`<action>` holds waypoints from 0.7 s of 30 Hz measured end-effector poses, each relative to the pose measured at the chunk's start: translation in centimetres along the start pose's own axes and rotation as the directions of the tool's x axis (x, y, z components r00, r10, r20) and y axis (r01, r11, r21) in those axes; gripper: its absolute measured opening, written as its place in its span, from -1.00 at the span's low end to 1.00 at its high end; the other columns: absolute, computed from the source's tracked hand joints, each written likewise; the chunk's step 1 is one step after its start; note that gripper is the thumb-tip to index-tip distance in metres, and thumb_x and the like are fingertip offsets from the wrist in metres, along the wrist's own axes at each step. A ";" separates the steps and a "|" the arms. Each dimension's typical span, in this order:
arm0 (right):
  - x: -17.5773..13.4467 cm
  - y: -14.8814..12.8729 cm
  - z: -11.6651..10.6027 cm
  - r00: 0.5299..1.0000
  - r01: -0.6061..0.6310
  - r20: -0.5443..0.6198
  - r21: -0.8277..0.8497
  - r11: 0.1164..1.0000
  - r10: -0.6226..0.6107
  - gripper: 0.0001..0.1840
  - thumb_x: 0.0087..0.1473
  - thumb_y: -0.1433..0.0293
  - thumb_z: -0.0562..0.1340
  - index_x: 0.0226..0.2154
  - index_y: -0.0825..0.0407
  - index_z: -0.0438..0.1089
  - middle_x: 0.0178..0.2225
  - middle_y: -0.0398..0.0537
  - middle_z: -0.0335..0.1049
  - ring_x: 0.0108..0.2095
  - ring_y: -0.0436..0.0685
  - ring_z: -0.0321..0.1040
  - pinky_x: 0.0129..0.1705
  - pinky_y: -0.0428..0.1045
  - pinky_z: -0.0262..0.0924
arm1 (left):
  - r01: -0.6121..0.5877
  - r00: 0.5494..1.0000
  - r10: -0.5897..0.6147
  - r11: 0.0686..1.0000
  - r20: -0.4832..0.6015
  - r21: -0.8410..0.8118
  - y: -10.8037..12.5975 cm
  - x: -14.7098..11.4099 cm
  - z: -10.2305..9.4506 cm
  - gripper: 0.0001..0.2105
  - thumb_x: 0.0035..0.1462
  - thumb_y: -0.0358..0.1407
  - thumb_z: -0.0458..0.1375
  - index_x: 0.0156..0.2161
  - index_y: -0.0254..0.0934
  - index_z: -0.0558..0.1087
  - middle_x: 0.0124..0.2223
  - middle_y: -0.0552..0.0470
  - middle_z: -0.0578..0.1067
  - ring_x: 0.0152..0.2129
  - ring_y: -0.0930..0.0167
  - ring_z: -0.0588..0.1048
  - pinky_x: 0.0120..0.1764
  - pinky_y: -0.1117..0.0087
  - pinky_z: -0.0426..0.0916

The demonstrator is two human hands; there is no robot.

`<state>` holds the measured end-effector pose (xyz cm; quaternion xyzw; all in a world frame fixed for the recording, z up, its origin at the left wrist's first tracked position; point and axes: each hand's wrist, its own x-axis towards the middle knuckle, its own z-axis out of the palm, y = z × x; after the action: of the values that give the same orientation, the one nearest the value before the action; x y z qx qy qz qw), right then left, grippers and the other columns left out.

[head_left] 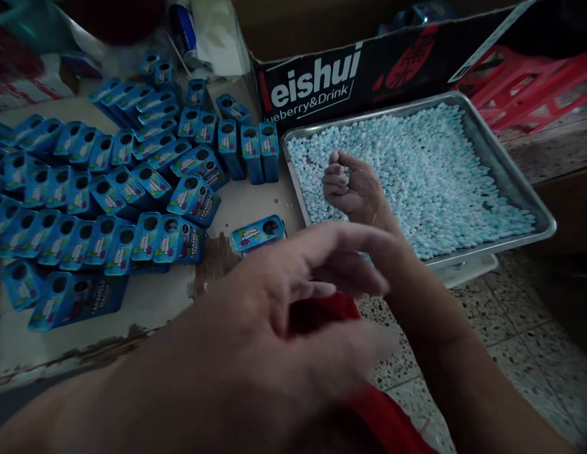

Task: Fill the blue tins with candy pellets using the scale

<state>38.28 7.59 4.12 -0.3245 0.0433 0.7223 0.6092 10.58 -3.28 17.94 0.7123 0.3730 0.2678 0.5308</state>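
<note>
My left hand is large and blurred in the foreground, its fingers curved and spread from the thumb, with nothing visible between them. Low over a metal tray of small pale-blue candies, my right hand has its fingers curled closed. A speck of pale blue shows inside that curl, and powder whitens the fingertips. Just beyond my left hand, a single blue candy box with a round opening on top stands on the table. Part of it is hidden by the hand.
Many similar blue boxes stand in rows on the worn white table. Behind the tray is a black cardboard carton with printed lettering. A red plastic stool stands at right, above a speckled tile floor.
</note>
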 end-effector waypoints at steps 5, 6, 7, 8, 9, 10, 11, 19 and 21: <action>0.2 0.2 0.1 0.984 0.158 -0.072 -0.095 0.983 -0.165 -0.75 0.36 0.47 0.34 -0.29 -0.11 0.29 -0.54 -0.33 0.26 -0.65 -0.07 0.11 -0.66 -0.17 -0.08 | 0.112 0.981 -0.113 0.994 -0.155 -0.018 -4.9 -1.0 -2.0 -0.83 0.44 -0.21 0.38 0.07 -0.07 0.70 -0.09 -0.02 0.71 -0.15 0.24 0.75 -0.11 0.25 0.79; 0.3 0.3 0.0 0.980 0.172 -0.083 -0.105 0.980 -0.181 -0.72 0.35 0.47 0.35 -0.31 -0.11 0.27 -0.52 -0.31 0.29 -0.63 -0.07 0.14 -0.66 -0.17 -0.05 | 0.123 0.959 -0.117 0.992 -0.258 0.008 -6.1 -1.9 -2.1 -0.85 0.43 -0.23 0.39 0.05 -0.09 0.69 -0.09 -0.02 0.71 -0.14 0.25 0.74 -0.09 0.27 0.78; 0.4 0.3 -0.1 0.978 0.174 -0.096 -0.105 0.979 -0.185 -0.69 0.37 0.46 0.35 -0.33 -0.10 0.24 -0.50 -0.29 0.32 -0.62 -0.07 0.17 -0.66 -0.16 -0.03 | 0.132 0.930 -0.110 0.991 -0.351 0.038 -7.2 -2.9 -2.2 -0.87 0.42 -0.23 0.39 0.02 -0.11 0.68 -0.09 -0.01 0.70 -0.14 0.27 0.73 -0.08 0.28 0.76; 0.4 0.4 -0.2 0.978 0.172 -0.106 -0.097 0.980 -0.182 -0.67 0.40 0.44 0.32 -0.34 -0.10 0.21 -0.48 -0.26 0.34 -0.61 -0.07 0.18 -0.66 -0.16 -0.01 | 0.141 0.897 -0.097 0.988 -0.430 0.071 -8.2 -3.8 -2.3 -0.89 0.43 -0.24 0.39 0.01 -0.12 0.66 -0.08 0.00 0.69 -0.14 0.28 0.72 -0.06 0.29 0.75; 0.4 0.5 -0.2 0.978 0.165 -0.111 -0.093 0.982 -0.175 -0.66 0.44 0.42 0.29 -0.36 -0.10 0.18 -0.47 -0.24 0.34 -0.60 -0.07 0.18 -0.66 -0.16 -0.01 | 0.148 0.865 -0.076 0.983 -0.496 0.108 -9.1 -4.6 -2.4 -0.88 0.43 -0.24 0.39 0.01 -0.12 0.65 -0.07 0.00 0.68 -0.12 0.29 0.72 -0.03 0.28 0.75; 0.4 0.6 -0.3 0.980 0.155 -0.111 -0.102 0.983 -0.166 -0.65 0.48 0.40 0.25 -0.36 -0.10 0.17 -0.47 -0.22 0.34 -0.60 -0.06 0.17 -0.66 -0.15 -0.02 | 0.151 0.839 -0.047 0.977 -0.541 0.148 -10.0 -5.3 -2.5 -0.86 0.43 -0.24 0.40 0.04 -0.11 0.64 -0.04 0.00 0.67 -0.10 0.29 0.71 0.02 0.25 0.74; 0.4 0.7 -0.3 0.982 0.144 -0.107 -0.125 0.982 -0.157 -0.65 0.51 0.38 0.23 -0.36 -0.10 0.18 -0.47 -0.22 0.33 -0.60 -0.06 0.15 -0.66 -0.14 -0.03 | 0.148 0.825 -0.014 0.970 -0.565 0.191 -10.8 -5.7 -2.7 -0.80 0.41 -0.24 0.42 0.08 -0.11 0.62 0.00 0.00 0.66 -0.06 0.27 0.70 0.07 0.21 0.73; -1.6 2.2 1.4 0.976 0.180 -0.054 -0.349 0.920 -0.211 -0.61 0.47 0.33 0.31 -0.39 -0.11 0.20 -0.50 -0.26 0.27 -0.60 -0.04 0.09 -0.59 -0.08 -0.10 | 0.068 0.901 0.093 0.934 -0.424 0.350 -15.8 -3.6 -3.2 -0.17 0.15 -0.21 0.65 0.43 -0.07 0.38 0.33 -0.14 0.55 0.31 0.07 0.57 0.31 0.00 0.63; -3.0 2.9 2.5 0.973 0.206 -0.021 -0.383 0.900 -0.232 -0.58 0.43 0.28 0.37 -0.39 -0.12 0.19 -0.49 -0.25 0.27 -0.58 -0.02 0.12 -0.59 -0.06 -0.10 | 0.050 0.914 0.098 0.936 -0.395 0.348 -16.3 -2.6 -3.0 -0.15 0.15 -0.19 0.66 0.44 -0.06 0.36 0.35 -0.16 0.54 0.33 0.04 0.56 0.32 -0.01 0.62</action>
<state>34.74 5.46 6.64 -0.4622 -0.1133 0.6328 0.6107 2.77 -1.16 3.27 0.7289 0.5076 0.3455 0.3028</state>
